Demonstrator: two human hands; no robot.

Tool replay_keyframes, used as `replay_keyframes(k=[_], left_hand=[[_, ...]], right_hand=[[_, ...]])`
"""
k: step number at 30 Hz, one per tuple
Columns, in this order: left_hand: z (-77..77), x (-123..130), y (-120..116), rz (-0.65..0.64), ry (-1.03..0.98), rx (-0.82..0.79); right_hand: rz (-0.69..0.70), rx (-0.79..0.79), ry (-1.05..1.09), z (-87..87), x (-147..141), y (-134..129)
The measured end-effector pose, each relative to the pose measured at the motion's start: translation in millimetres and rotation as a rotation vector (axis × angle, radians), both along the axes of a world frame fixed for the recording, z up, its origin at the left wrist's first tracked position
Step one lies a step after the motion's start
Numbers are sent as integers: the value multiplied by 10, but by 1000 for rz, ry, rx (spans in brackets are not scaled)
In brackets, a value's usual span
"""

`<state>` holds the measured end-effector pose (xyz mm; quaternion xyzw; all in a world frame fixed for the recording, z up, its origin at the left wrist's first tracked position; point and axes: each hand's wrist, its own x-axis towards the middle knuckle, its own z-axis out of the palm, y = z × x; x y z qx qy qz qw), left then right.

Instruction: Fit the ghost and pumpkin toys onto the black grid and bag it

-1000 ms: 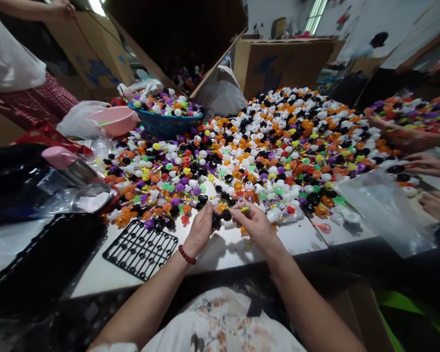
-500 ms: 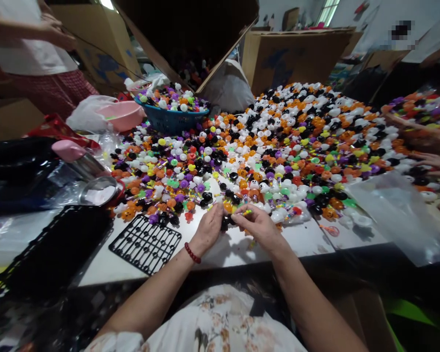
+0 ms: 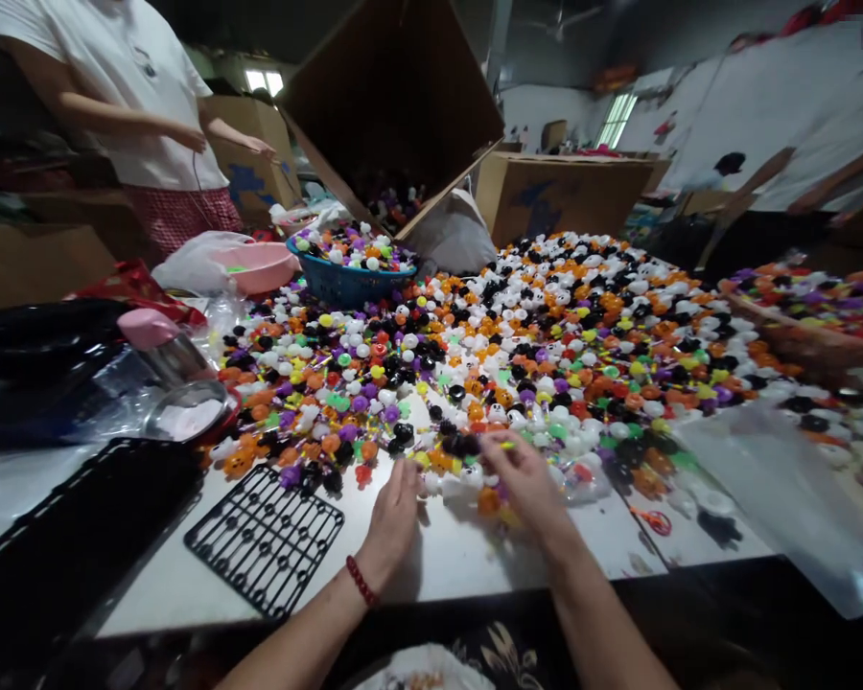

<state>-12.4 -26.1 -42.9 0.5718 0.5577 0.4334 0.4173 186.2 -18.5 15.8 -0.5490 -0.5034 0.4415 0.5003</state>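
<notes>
My left hand (image 3: 392, 522), with a red bead bracelet (image 3: 361, 581) on its wrist, hovers over the front of the white table. Its fingers are together beside a yellow bit of the pile; whether they hold anything is hidden. To its right, my right hand (image 3: 528, 484) pinches a small black plastic trinket (image 3: 461, 445), blurred, with a yellow end poking past the fingers. Just beyond both hands spreads a heap of small plastic trinkets (image 3: 489, 359) in white, orange, black, purple and green, some shaped like pumpkins and ghosts.
A black grid tray (image 3: 268, 539) lies left of my hands, beside a dark stack (image 3: 72, 522). Behind are a metal bowl (image 3: 159, 414), a pink basin (image 3: 259, 273), a full blue basket (image 3: 352, 285) and a tilted carton (image 3: 316, 105). A clear bag (image 3: 783, 489) lies right. Other people stand around.
The view has tilted up, so things sit lower in it. My hands have moved apart; the black trinket is now at my right fingertips, away from the left hand.
</notes>
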Motion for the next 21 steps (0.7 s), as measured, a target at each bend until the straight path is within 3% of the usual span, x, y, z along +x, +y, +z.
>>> replay_keyframes(k=[4, 6, 7, 10, 13, 21], left_hand=[[-217, -99, 32, 81, 292, 182], [-327, -127, 57, 89, 378, 244], [-374, -132, 70, 93, 406, 249], [-459, -127, 107, 93, 438, 230], [-465, -118, 133, 78, 423, 219], [-413, -119, 154, 36, 389, 213]], right_hand=[[-430, 310, -554, 250, 519, 440], [-545, 372, -899, 289, 622, 705], [-535, 359, -1034, 289, 619, 841], [-274, 223, -1283, 250, 452, 1231], [-5, 50, -1403, 199, 204, 1568], [248, -93, -1416, -64, -313, 2131]])
